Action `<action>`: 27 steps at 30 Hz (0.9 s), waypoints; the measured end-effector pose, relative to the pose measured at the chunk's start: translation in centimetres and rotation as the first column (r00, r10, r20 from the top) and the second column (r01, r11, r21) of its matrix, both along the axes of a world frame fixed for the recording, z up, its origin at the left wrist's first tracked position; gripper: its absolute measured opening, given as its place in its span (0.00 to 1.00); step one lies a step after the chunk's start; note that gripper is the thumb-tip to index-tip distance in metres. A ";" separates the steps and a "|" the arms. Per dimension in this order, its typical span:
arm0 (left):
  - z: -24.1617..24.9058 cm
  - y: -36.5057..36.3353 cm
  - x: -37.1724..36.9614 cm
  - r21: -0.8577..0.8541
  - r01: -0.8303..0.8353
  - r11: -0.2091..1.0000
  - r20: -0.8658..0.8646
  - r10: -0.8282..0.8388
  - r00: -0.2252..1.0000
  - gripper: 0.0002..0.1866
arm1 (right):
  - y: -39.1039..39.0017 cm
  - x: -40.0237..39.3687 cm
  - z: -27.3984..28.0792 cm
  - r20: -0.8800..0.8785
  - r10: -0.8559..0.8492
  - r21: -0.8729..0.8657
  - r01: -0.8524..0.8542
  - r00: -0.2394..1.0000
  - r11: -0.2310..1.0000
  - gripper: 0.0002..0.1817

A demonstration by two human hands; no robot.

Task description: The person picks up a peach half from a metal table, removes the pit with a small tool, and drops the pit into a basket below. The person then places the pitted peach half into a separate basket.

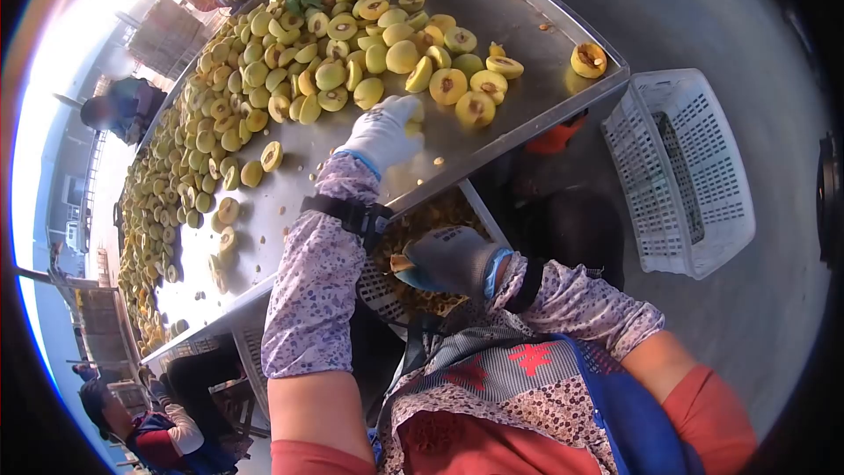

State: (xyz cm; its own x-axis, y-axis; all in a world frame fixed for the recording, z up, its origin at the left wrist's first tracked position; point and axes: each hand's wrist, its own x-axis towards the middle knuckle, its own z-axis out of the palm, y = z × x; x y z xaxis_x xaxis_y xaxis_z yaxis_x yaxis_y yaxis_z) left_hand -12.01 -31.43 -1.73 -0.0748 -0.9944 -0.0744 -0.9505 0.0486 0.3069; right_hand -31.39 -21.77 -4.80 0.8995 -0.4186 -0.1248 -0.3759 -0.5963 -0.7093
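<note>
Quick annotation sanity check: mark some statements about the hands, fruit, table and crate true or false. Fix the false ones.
1. The left hand wears a white glove. True.
2. The right hand is bare. False: that hand wears a grey glove.
3. Many of the fruits on the metal table are cut open. True.
4. The white crate stands on top of the metal table. False: the white crate is off the table, to its right.
5. One opened fruit lies near the table's corner, apart from the main heap. True.
</note>
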 end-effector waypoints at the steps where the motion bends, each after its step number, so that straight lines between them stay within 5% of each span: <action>1: 0.3 0.5 0.6 0.036 -0.059 0.998 -0.030 0.060 0.998 0.25 | -0.3 0.3 0.9 -0.092 0.024 0.039 -0.020 0.995 0.999 0.20; 3: 1.0 2.5 2.6 0.110 -0.201 0.973 -0.014 0.204 0.979 0.27 | -1.0 0.6 1.5 -0.179 0.056 0.077 -0.043 0.982 0.996 0.20; 4: 1.4 4.2 4.3 0.171 -0.272 0.947 -0.395 0.319 0.862 0.26 | -1.4 0.6 1.5 -0.131 0.001 0.086 0.011 0.991 0.996 0.21; 5: 1.6 5.7 5.1 0.255 -0.306 0.917 -0.700 0.394 0.595 0.26 | -1.6 0.7 1.5 -0.083 -0.058 0.099 0.067 0.995 0.993 0.21; 6: 2.2 7.2 4.6 0.256 -0.309 0.916 -0.695 0.397 0.600 0.26 | -1.6 0.5 2.0 0.044 -0.149 0.068 0.146 0.988 0.987 0.21; 8: 3.9 10.4 3.1 0.273 -0.362 0.891 -0.960 0.229 -0.161 0.22 | -1.6 0.9 3.1 0.177 -0.247 0.190 0.213 0.953 0.958 0.21; 9: 3.1 11.4 3.0 0.273 -0.372 0.887 -0.960 0.228 -0.161 0.22 | -1.5 1.2 3.3 0.283 -0.352 0.313 0.261 0.892 0.913 0.21; 11: 0.6 12.8 2.4 -0.177 -0.511 0.841 -0.849 0.133 0.512 0.22 | -1.1 2.3 2.5 0.293 -0.381 0.371 0.263 0.877 0.891 0.22; 13: 1.1 13.8 0.3 -0.171 -0.539 0.825 -0.871 0.129 0.475 0.22 | -0.6 2.8 2.5 0.436 -0.436 0.484 0.202 0.787 0.851 0.21; 15: 1.7 14.5 -1.2 -0.556 -0.356 0.751 -0.470 0.069 0.880 0.23 | -0.2 3.4 2.3 0.465 -0.437 0.495 0.184 0.770 0.849 0.20; 17: 2.8 14.7 -3.0 -0.515 -0.415 0.750 -0.540 0.091 0.836 0.14 | -0.1 3.7 2.2 0.496 -0.441 0.504 0.167 0.748 0.848 0.20; 19: 3.5 14.6 -4.4 -0.181 -0.681 0.710 -0.937 0.086 0.338 0.19 | -0.2 4.0 2.1 0.444 -0.392 0.466 0.166 0.806 0.869 0.22; 20: 3.6 14.6 -4.5 -0.178 -0.681 0.710 -0.938 0.086 0.335 0.19 | -0.1 4.1 2.0 0.441 -0.392 0.466 0.168 0.808 0.869 0.22; 22: 3.6 14.6 -4.5 -0.021 -0.710 0.703 -0.993 0.066 0.095 0.30 | 0.0 4.4 1.4 0.413 -0.367 0.425 0.180 0.833 0.887 0.24; 25: 2.1 14.6 -3.4 0.037 -0.702 0.711 -0.999 0.041 -0.011 0.29 | 0.7 4.9 0.6 0.340 -0.335 0.433 0.169 0.879 0.885 0.26; 27: 1.6 14.7 -2.7 0.006 -0.707 0.707 -0.997 0.055 0.046 0.29 | 1.3 5.4 -0.3 0.421 -0.321 0.455 0.109 0.848 0.884 0.26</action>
State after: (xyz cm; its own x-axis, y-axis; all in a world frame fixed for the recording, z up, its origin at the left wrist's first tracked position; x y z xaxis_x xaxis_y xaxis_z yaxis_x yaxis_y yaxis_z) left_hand -14.75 -16.76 -0.17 0.6470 -0.7599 0.0630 0.1388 0.1986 0.9702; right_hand -25.99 -20.44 -5.10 0.7821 -0.6166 0.0900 -0.0168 -0.1653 -0.9861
